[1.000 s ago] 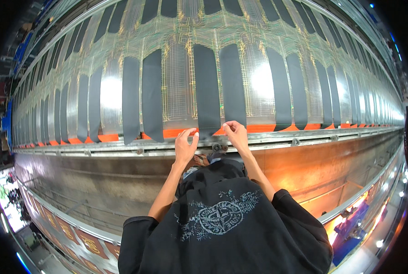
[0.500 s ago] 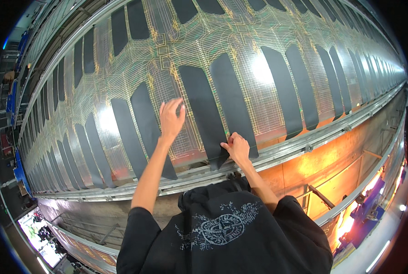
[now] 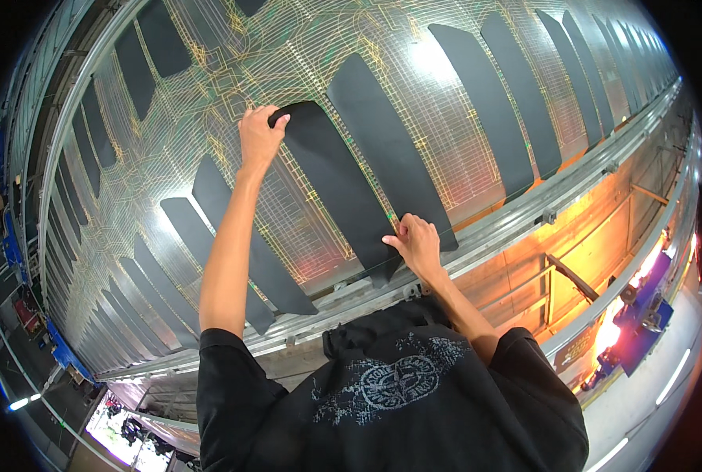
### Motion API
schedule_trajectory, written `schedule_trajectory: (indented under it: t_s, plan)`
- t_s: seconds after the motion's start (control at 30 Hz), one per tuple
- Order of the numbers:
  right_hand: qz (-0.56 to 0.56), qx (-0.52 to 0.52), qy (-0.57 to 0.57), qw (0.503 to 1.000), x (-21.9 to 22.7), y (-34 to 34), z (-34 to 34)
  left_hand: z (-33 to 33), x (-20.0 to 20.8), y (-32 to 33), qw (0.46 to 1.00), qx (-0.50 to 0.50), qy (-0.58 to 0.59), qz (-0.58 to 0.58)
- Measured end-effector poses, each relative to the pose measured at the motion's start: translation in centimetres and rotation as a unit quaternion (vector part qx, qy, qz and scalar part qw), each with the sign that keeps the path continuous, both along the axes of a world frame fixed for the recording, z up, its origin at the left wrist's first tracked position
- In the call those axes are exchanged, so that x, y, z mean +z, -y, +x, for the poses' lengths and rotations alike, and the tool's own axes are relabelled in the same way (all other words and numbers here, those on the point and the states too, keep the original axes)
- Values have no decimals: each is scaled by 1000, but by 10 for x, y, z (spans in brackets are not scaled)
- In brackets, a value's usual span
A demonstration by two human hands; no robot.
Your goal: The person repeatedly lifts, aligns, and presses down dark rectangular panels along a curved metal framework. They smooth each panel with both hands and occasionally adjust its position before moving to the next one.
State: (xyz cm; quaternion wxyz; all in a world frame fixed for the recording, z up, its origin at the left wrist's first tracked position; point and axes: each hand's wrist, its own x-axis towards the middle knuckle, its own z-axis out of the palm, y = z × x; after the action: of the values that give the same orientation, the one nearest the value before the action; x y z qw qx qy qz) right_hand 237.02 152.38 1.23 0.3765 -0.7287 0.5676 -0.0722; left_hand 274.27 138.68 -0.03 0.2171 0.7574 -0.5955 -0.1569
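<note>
A long dark grey fabric panel (image 3: 337, 185) lies on a glossy table marked with dense yellow and green lines. My left hand (image 3: 261, 134) pinches its far left corner, where the edge curls up a little. Down at the near end, my right hand (image 3: 418, 242) has its fingers closed at the panel's right edge; its fingertips are partly hidden. Just to the right lies a second dark panel (image 3: 392, 141) of similar shape, flat on the marked surface.
Several more dark panels (image 3: 484, 110) lie in rows along the long table (image 3: 465, 185). A metal rail (image 3: 516, 216) runs along the near edge. Orange light falls on the panelling and bars (image 3: 563, 267) below at right.
My left hand has moved farther away, from over the bare marked table to the panel's far corner, and closed on it. My right hand stays near the same edge. The view has shifted.
</note>
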Motion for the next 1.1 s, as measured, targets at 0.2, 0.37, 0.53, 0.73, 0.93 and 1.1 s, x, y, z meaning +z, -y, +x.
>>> schedule_trajectory:
  t_s: [0.2, 0.37, 0.53, 0.73, 0.93, 1.1]
  plan:
    - [-15, 7, 4, 1000, 1, -4, 0, -33, 120, -55, 988, -117, -98, -11]
    - [-30, -6, 14, 999, 1, -3, -4, -92, 233, -119, 979, -173, -104, -29]
    - [-11, 1, 5, 1000, -1, -4, -2, -96, 262, -141, 975, -208, -74, 2]
    - [-20, -9, 6, 1000, -2, -4, -3, -74, 251, -119, 979, -192, -44, -46]
    - [-10, 10, -7, 1000, 6, 2, 1, 4, 119, -19, 985, 26, -170, -6]
    - [-5, 12, -6, 1000, 3, 2, 2, 26, 1, 11, 975, 103, -188, 51]
